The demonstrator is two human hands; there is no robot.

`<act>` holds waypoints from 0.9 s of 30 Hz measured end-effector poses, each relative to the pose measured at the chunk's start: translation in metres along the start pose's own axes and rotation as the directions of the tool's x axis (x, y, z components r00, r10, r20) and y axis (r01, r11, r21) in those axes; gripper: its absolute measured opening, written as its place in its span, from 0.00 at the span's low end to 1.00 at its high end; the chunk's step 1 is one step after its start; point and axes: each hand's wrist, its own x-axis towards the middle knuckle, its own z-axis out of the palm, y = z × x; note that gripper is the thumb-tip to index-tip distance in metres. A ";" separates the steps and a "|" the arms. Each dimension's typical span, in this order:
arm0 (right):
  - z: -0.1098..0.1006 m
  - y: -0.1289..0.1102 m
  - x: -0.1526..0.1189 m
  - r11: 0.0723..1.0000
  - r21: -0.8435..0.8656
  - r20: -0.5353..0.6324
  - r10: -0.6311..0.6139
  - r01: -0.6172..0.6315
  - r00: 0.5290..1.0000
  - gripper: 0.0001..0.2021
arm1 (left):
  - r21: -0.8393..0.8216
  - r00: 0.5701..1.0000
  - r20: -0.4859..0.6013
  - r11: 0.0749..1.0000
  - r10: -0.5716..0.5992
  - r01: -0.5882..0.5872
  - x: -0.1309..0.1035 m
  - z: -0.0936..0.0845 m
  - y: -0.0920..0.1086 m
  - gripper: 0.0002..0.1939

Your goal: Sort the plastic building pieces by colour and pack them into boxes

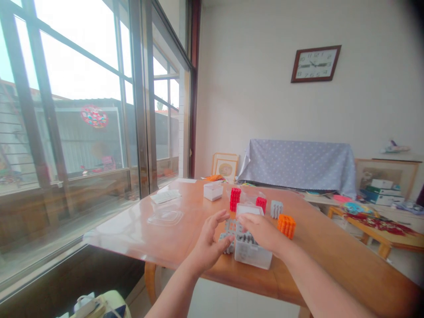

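My left hand (pixel 214 242) is at the left of a clear plastic box (pixel 253 258), thumb and fingers apart, with nothing visibly gripped. Beside its fingertips sit grey blocks (pixel 228 244) made of small knobbed pieces; the hand partly covers them. Over the box reaches my right hand (pixel 263 230), its fingertips near the grey blocks. Most of its fingers are hidden, so a grip does not show. More grey pieces (pixel 247 239) lie inside the box. Behind my right hand the box's raised lid (pixel 251 209) shows.
Red blocks (pixel 235 199), a smaller red block (pixel 261 204), a light grey block (pixel 276 209) and an orange block (pixel 286 226) stand around the box. Farther off are a white box (pixel 213 191), a clear plastic lid (pixel 165 217) and a paper sheet (pixel 166 196) on the wooden table (pixel 318 256).
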 end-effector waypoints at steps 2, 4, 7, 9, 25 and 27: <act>0.000 -0.007 0.000 0.991 0.109 0.046 0.069 -0.074 0.997 0.18 | -0.013 1.000 0.027 1.000 0.013 -0.012 0.005 0.001 0.010 0.36; -0.001 -0.009 -0.002 0.969 0.192 0.078 0.144 -0.157 0.986 0.13 | -0.008 0.999 0.045 1.000 0.000 0.001 0.006 0.001 0.014 0.37; -0.006 -0.001 -0.003 0.952 0.229 0.043 0.197 -0.201 0.979 0.12 | 0.020 0.996 0.046 0.997 -0.072 0.072 0.002 0.002 0.006 0.38; -0.010 0.011 -0.004 0.964 0.199 -0.039 0.186 -0.175 0.982 0.13 | 0.027 0.989 0.034 0.989 -0.147 0.146 -0.005 0.003 -0.009 0.38; 0.005 0.061 -0.019 0.967 -0.233 -0.039 0.094 -0.100 0.995 0.14 | 0.370 0.916 0.088 0.867 -0.390 0.334 -0.017 0.008 -0.048 0.34; 0.006 0.057 -0.020 0.966 -0.245 -0.018 0.082 -0.084 0.996 0.14 | 0.404 0.916 0.095 0.856 -0.389 0.322 -0.015 0.009 -0.046 0.33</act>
